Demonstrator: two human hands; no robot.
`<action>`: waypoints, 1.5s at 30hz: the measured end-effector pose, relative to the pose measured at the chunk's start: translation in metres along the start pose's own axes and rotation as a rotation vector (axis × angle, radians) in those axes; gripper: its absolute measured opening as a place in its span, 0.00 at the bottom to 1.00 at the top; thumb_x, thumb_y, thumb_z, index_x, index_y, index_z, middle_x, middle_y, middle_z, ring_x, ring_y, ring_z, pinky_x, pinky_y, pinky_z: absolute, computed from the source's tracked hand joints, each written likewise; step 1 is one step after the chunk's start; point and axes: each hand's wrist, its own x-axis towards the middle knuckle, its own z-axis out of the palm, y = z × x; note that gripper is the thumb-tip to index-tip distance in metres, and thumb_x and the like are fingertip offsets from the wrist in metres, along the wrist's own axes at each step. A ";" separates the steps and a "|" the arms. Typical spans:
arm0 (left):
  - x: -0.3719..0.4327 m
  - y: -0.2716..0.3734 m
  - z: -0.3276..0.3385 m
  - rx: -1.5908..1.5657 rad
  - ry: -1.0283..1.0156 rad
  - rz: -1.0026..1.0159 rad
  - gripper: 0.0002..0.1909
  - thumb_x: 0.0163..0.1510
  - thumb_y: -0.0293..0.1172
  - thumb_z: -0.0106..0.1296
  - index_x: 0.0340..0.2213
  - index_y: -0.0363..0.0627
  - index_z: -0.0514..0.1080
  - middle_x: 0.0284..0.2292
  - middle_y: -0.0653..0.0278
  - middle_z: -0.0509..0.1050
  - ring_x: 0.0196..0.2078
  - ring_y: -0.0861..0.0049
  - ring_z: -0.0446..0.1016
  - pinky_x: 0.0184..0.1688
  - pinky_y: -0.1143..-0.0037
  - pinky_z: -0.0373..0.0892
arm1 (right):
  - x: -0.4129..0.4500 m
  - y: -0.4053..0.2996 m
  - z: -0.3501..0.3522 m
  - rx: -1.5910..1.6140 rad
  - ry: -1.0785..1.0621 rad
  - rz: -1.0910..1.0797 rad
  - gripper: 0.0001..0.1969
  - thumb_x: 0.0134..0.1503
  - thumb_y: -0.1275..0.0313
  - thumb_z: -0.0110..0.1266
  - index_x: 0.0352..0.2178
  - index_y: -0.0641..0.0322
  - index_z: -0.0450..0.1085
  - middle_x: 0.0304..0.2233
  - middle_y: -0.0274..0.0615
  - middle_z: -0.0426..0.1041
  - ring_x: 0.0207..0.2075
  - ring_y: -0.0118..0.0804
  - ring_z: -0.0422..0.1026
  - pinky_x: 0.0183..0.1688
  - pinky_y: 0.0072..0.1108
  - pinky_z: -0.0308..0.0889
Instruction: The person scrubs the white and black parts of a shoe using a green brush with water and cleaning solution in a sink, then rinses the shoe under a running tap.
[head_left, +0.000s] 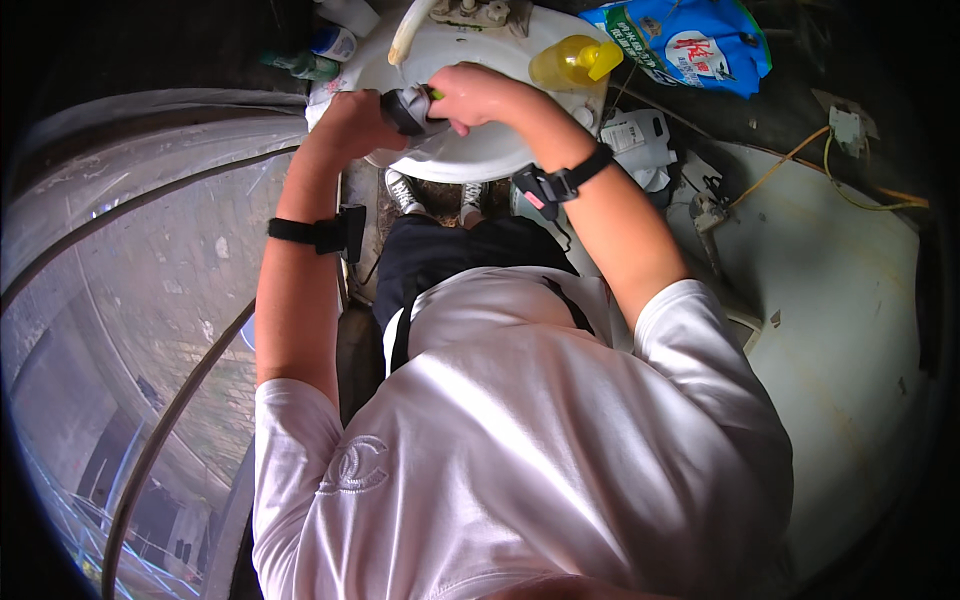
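Note:
Over a white washbasin (517, 154), my left hand (360, 124) grips a clear bottle with a dark and grey lid (409, 109). My right hand (476, 94) is closed at the lid's right side, with a small bit of green showing at its fingers; what it holds there is mostly hidden. A pale spout (409, 34) ends just above the lid, and a thin stream of water seems to fall from it. The bottle's lower part is partly hidden by my left hand.
A yellow pump bottle (559, 64) lies on the basin's right rim, beside a blue detergent bag (697, 45). Small bottles (334, 43) stand at the back left. A white jug (641, 142) is right of the basin. Cables (787, 161) run along the right wall.

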 end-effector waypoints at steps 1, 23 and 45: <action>-0.001 0.002 -0.005 0.000 -0.001 0.001 0.36 0.33 0.50 0.71 0.39 0.33 0.78 0.35 0.43 0.81 0.40 0.52 0.81 0.45 0.64 0.75 | -0.011 0.002 -0.002 0.144 0.055 0.068 0.14 0.57 0.63 0.52 0.30 0.64 0.76 0.16 0.40 0.76 0.22 0.38 0.77 0.32 0.30 0.72; 0.016 -0.045 0.044 -0.165 0.143 0.091 0.46 0.32 0.55 0.72 0.47 0.34 0.71 0.37 0.46 0.81 0.41 0.49 0.81 0.47 0.63 0.76 | -0.089 0.083 0.016 0.482 0.491 0.140 0.20 0.63 0.55 0.55 0.34 0.63 0.78 0.20 0.36 0.77 0.24 0.22 0.72 0.31 0.18 0.66; 0.090 -0.098 0.109 -0.346 0.066 0.132 0.53 0.35 0.51 0.75 0.60 0.42 0.65 0.46 0.45 0.79 0.51 0.53 0.78 0.57 0.66 0.71 | -0.093 0.104 0.137 0.435 0.438 0.647 0.14 0.66 0.67 0.49 0.48 0.67 0.64 0.45 0.53 0.79 0.47 0.45 0.77 0.52 0.31 0.70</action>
